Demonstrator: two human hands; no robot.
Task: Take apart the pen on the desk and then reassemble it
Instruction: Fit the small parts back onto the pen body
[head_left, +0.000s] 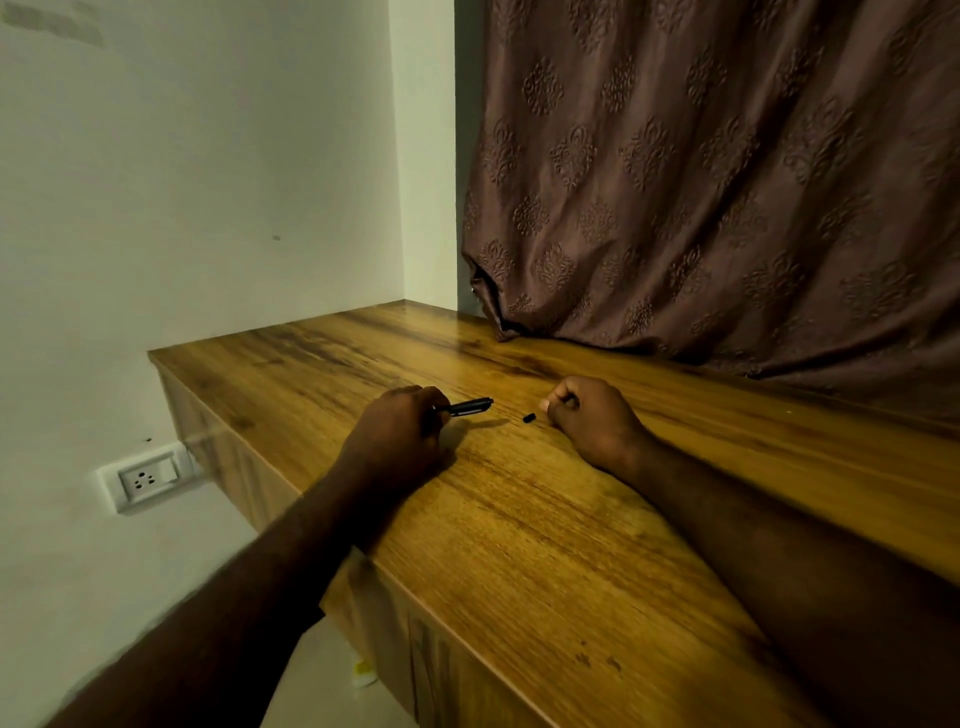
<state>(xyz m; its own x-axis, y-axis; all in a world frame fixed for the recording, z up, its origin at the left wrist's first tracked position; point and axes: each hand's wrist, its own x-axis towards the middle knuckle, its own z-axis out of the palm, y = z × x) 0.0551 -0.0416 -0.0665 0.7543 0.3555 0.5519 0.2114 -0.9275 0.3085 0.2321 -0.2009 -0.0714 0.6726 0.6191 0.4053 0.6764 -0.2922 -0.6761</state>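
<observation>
Desk of warm wood grain fills the middle of the view, with both forearms laid across it. The left hand is curled closed around the black pen, which juts from the fist toward the right, just above the wood; the end inside the fist is hidden, so how much of the barrel is there cannot be told. A small black piece lies loose on the desk between the two hands, near the right one and apart from the pen; it is too small to tell which part it is. The right hand rests on the desk in a loose fist, fingers folded in; whether it holds anything cannot be told. A brown patterned curtain hangs behind, its hem bunched on the far edge. A wall socket sits on the white wall left of the desk
</observation>
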